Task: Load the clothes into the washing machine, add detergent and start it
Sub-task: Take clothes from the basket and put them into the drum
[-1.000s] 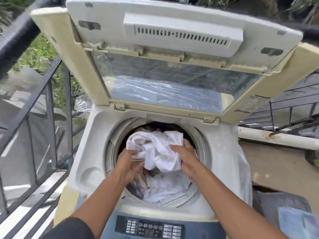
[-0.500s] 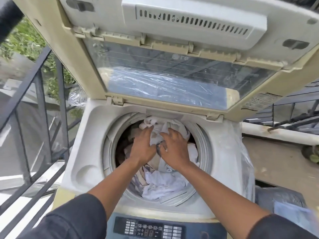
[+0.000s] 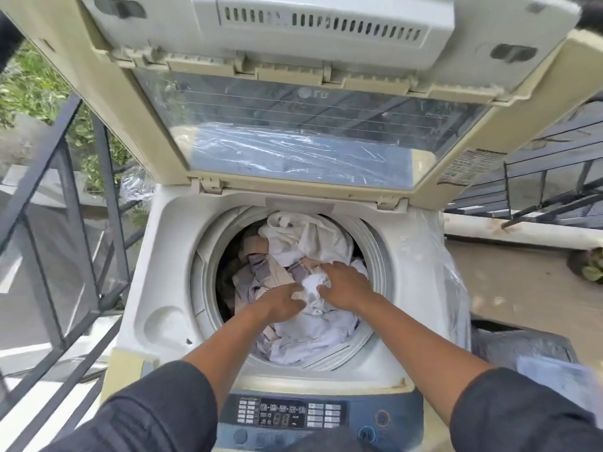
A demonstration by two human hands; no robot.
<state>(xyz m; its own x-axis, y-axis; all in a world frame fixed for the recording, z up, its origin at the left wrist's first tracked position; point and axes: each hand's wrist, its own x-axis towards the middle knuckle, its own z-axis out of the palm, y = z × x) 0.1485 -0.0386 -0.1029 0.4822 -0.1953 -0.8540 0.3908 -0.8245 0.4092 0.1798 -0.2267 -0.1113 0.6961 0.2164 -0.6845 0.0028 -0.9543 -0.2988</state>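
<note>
Right now your left hand and right hand both clutch the white cloth bunched between them. Both sit on the clothes inside the washing machine, lid up.

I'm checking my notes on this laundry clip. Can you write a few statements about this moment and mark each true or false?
1. The washing machine lid stands open. True.
2. Both hands are on the clothes in the drum. True: the left hand and right hand are on the pile.
3. The drum holds only dark clothes. False: they are mostly white and pale.
4. The control panel lies at the machine's far edge. False: it is nearest the person.
</note>
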